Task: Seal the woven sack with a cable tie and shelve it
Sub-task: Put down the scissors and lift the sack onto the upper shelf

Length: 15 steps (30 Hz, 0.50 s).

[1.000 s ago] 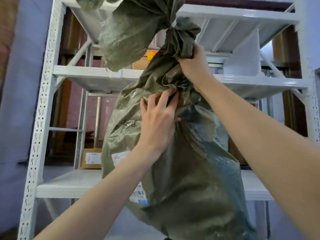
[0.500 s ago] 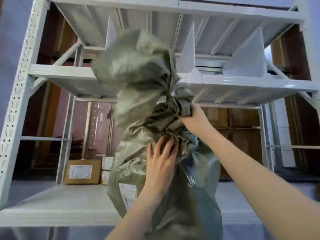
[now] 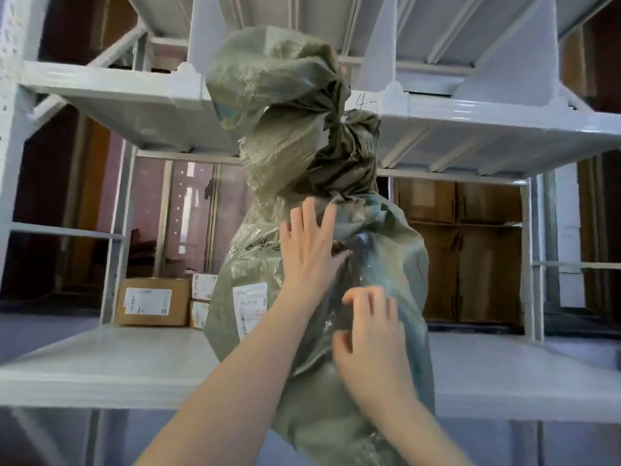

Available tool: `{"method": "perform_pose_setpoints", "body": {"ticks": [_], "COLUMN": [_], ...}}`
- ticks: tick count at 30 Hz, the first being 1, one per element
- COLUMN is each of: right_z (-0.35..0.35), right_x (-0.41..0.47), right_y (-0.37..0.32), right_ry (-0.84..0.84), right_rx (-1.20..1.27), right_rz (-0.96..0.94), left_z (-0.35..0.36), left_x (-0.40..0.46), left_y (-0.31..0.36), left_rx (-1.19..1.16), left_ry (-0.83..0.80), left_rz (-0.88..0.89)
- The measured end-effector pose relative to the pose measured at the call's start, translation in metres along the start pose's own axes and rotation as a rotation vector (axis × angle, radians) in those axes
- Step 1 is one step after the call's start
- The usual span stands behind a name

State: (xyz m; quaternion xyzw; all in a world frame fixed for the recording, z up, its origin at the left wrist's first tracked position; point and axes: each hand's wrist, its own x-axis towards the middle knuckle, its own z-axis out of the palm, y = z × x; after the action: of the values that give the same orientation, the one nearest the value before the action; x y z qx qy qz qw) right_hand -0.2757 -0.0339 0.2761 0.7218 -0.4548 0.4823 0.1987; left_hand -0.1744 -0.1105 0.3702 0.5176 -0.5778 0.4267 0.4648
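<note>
A tall grey-green woven sack (image 3: 268, 317) stands upright at the front edge of the white lower shelf (image 3: 111, 361), its bunched neck (image 3: 336, 183) cinched and its loose top flopping left in front of the shelf above. A white label (image 3: 250, 309) is stuck on its left face. No cable tie can be made out in the folds. My left hand (image 3: 311, 253) lies flat, fingers spread, on the sack just below the neck. My right hand (image 3: 369, 341) presses against the sack's lower right side, fingers slightly curled and blurred; it grips nothing.
The white metal rack has an upper shelf (image 3: 470, 112) with upright white dividers (image 3: 379, 45). Brown cardboard boxes (image 3: 151, 301) with labels sit at the back left of the lower shelf. More brown cartons (image 3: 460, 247) fill the space behind on the right.
My right hand has let go of the sack's neck and dropped to its lower right side. The sack has gone down onto the lower shelf's edge. My left hand stays flat on it.
</note>
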Motion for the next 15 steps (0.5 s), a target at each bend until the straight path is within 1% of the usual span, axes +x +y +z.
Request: {"method": "perform_pose_setpoints", "body": {"ticks": [1, 3, 5, 8, 9, 11, 13, 15], "right_z": [0.007, 0.022, 0.034, 0.035, 0.035, 0.031, 0.035, 0.04], "right_x": [-0.014, -0.03, -0.035, -0.025, -0.021, -0.012, -0.006, 0.0], "right_y": [-0.002, 0.001, 0.003, 0.018, 0.024, 0.037, 0.052, 0.066], "right_ry": [-0.138, -0.277, -0.304, -0.427, -0.438, -0.405, -0.414, -0.428], "right_rx": [-0.106, -0.247, -0.335, -0.399, -0.419, -0.45, -0.436, -0.457], "right_rz": [0.017, -0.008, -0.052, -0.145, -0.154, -0.163, -0.145, -0.105], "left_z": [-0.001, -0.003, -0.006, -0.013, -0.016, -0.021, -0.021, -0.012], "left_x": [-0.001, -0.001, 0.0, -0.004, -0.01, -0.028, -0.053, -0.08], "left_y": [0.0, -0.001, -0.004, -0.01, -0.013, -0.021, -0.034, -0.048], "left_rx": [0.025, 0.045, -0.003, -0.179, -0.248, -0.317, -0.272, -0.198], "left_ry": [0.021, -0.015, -0.137, -0.281, -0.302, -0.251, -0.178, -0.185], "left_rz": [-0.003, 0.023, 0.04, 0.054, 0.054, 0.085, 0.156, 0.2]}}
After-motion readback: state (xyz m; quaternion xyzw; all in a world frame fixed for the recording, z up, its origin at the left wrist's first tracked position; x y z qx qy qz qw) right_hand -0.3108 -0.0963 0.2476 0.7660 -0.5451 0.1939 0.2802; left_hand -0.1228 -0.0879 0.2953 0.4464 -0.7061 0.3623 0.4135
